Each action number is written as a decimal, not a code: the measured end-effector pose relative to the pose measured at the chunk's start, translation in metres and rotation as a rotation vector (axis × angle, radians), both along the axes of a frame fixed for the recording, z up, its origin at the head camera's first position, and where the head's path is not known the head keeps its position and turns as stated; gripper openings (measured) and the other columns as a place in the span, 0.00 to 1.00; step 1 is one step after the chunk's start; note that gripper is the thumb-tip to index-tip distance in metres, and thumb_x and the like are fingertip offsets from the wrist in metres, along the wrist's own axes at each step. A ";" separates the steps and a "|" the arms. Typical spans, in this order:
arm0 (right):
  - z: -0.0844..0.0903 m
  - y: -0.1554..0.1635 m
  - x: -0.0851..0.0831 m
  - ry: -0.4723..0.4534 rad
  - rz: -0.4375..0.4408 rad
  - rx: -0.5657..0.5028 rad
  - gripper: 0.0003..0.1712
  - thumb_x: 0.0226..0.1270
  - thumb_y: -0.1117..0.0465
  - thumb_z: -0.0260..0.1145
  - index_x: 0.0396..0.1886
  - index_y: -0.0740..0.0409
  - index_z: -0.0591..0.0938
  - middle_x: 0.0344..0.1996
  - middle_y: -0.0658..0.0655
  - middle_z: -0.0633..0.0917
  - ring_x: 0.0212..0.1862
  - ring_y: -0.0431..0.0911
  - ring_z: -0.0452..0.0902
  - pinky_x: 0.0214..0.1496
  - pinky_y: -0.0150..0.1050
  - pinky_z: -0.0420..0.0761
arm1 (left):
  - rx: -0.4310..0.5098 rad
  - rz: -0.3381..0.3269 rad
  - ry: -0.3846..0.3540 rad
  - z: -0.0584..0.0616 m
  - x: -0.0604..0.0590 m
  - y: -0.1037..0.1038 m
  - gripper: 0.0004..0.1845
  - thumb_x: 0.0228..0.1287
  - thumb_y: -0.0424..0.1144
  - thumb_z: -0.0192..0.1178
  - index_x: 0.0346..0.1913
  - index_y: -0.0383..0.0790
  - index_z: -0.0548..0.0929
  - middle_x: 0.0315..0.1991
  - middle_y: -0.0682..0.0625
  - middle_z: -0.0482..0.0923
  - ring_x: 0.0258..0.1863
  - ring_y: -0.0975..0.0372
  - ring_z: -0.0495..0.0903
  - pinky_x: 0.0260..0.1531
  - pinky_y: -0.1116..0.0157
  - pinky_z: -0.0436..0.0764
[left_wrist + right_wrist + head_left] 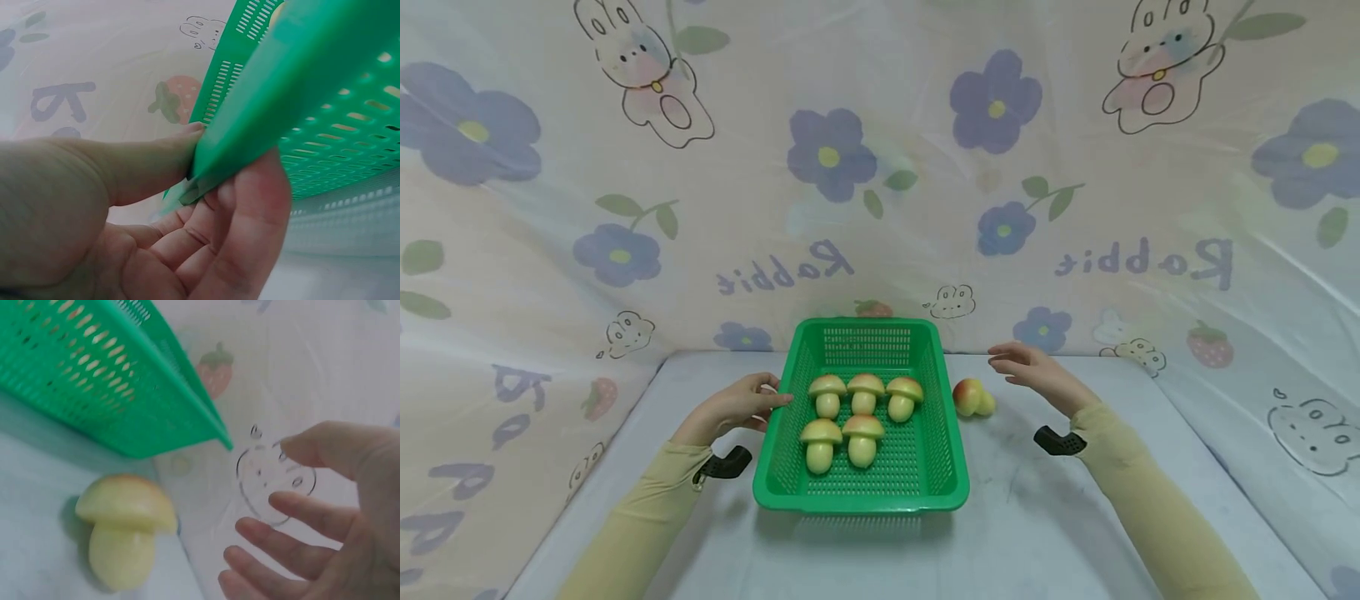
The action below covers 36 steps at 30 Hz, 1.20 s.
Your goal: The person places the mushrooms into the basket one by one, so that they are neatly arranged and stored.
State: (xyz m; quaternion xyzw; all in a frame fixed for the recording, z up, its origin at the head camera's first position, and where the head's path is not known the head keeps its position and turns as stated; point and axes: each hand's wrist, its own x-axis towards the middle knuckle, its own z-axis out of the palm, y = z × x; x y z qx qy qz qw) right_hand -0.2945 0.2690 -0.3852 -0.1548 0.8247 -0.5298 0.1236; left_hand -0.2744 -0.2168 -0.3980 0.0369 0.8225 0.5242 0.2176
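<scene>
A green plastic basket (957,467) with slotted sides stands in the middle of the white table. Inside lie several toy mushrooms (862,450), yellow-green with reddish tinges on some caps. My left hand (733,408) pinches the basket's left rim; the left wrist view shows the thumb on one side of the green rim (250,119) and curled fingers on the other. Just right of the basket, one more toy mushroom (972,398) lies on the table, its pale stem (122,556) clear in the right wrist view. My right hand (1037,375) hovers right of it, fingers spread, holding nothing.
Behind the table (1030,533) hangs a pale cloth (910,200) printed with rabbits, flowers and strawberries; it also covers both sides. The far end of the basket is close to the back cloth. A black device sits at each wrist.
</scene>
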 end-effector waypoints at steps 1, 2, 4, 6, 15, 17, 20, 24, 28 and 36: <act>-0.003 0.002 -0.001 0.002 -0.005 -0.001 0.27 0.75 0.54 0.55 0.66 0.64 0.65 0.65 0.67 0.66 0.66 0.61 0.61 0.67 0.55 0.64 | -0.002 -0.001 0.002 0.000 0.000 0.000 0.21 0.70 0.42 0.58 0.55 0.33 0.64 0.36 0.43 0.76 0.25 0.60 0.78 0.27 0.63 0.82; -0.007 0.004 -0.001 0.004 -0.008 -0.004 0.27 0.75 0.54 0.56 0.66 0.64 0.65 0.65 0.67 0.67 0.66 0.61 0.61 0.67 0.55 0.64 | -0.005 0.000 0.003 0.000 0.000 0.000 0.21 0.70 0.42 0.58 0.55 0.33 0.64 0.36 0.43 0.76 0.25 0.60 0.78 0.28 0.62 0.82; -0.014 0.008 -0.003 0.008 -0.014 -0.004 0.27 0.75 0.54 0.56 0.66 0.64 0.65 0.65 0.67 0.67 0.66 0.61 0.61 0.66 0.55 0.64 | -0.006 0.001 0.006 -0.001 0.001 0.000 0.21 0.70 0.42 0.58 0.55 0.33 0.64 0.36 0.43 0.76 0.25 0.60 0.78 0.29 0.61 0.82; -0.020 0.010 -0.004 0.015 -0.021 0.007 0.27 0.75 0.54 0.56 0.66 0.63 0.65 0.64 0.67 0.67 0.65 0.61 0.62 0.66 0.55 0.64 | -0.008 0.007 0.006 -0.001 0.001 0.001 0.21 0.70 0.42 0.58 0.55 0.33 0.64 0.36 0.43 0.76 0.25 0.60 0.78 0.29 0.61 0.82; -0.038 0.008 -0.005 0.056 -0.035 0.095 0.29 0.72 0.54 0.60 0.66 0.63 0.67 0.61 0.70 0.71 0.63 0.62 0.66 0.63 0.60 0.66 | -0.001 0.014 -0.005 -0.002 0.001 0.001 0.23 0.69 0.43 0.59 0.56 0.33 0.63 0.36 0.43 0.75 0.25 0.59 0.77 0.29 0.61 0.82; -0.042 0.007 -0.006 0.053 -0.041 0.111 0.30 0.70 0.54 0.62 0.66 0.63 0.67 0.61 0.71 0.70 0.63 0.63 0.66 0.62 0.60 0.66 | 0.002 0.013 -0.006 -0.002 0.001 0.001 0.23 0.69 0.43 0.59 0.55 0.33 0.64 0.36 0.43 0.75 0.25 0.60 0.77 0.28 0.62 0.82; -0.048 0.004 -0.008 0.056 -0.033 0.124 0.32 0.69 0.56 0.63 0.67 0.65 0.66 0.62 0.72 0.69 0.63 0.65 0.64 0.61 0.60 0.67 | 0.005 0.013 -0.005 -0.002 0.000 0.001 0.22 0.69 0.42 0.59 0.54 0.33 0.64 0.35 0.43 0.76 0.25 0.60 0.78 0.27 0.63 0.82; -0.056 0.001 -0.009 0.074 -0.026 0.141 0.34 0.67 0.57 0.66 0.67 0.66 0.65 0.62 0.72 0.69 0.64 0.67 0.62 0.62 0.60 0.67 | 0.005 0.008 -0.002 -0.001 0.000 0.001 0.20 0.70 0.41 0.58 0.54 0.33 0.64 0.35 0.43 0.76 0.24 0.60 0.78 0.27 0.64 0.82; -0.063 0.000 -0.011 0.093 -0.012 0.149 0.35 0.63 0.60 0.68 0.67 0.66 0.66 0.62 0.71 0.69 0.64 0.68 0.62 0.63 0.61 0.66 | 0.000 0.008 -0.005 -0.001 0.000 0.001 0.20 0.70 0.41 0.57 0.54 0.33 0.64 0.34 0.43 0.76 0.23 0.61 0.77 0.27 0.64 0.82; -0.068 -0.007 -0.014 0.142 0.012 0.155 0.40 0.56 0.63 0.74 0.66 0.67 0.66 0.62 0.70 0.69 0.64 0.69 0.61 0.64 0.62 0.63 | 0.001 0.005 -0.002 -0.002 0.000 0.001 0.20 0.70 0.41 0.58 0.54 0.33 0.64 0.35 0.43 0.76 0.24 0.60 0.78 0.26 0.64 0.82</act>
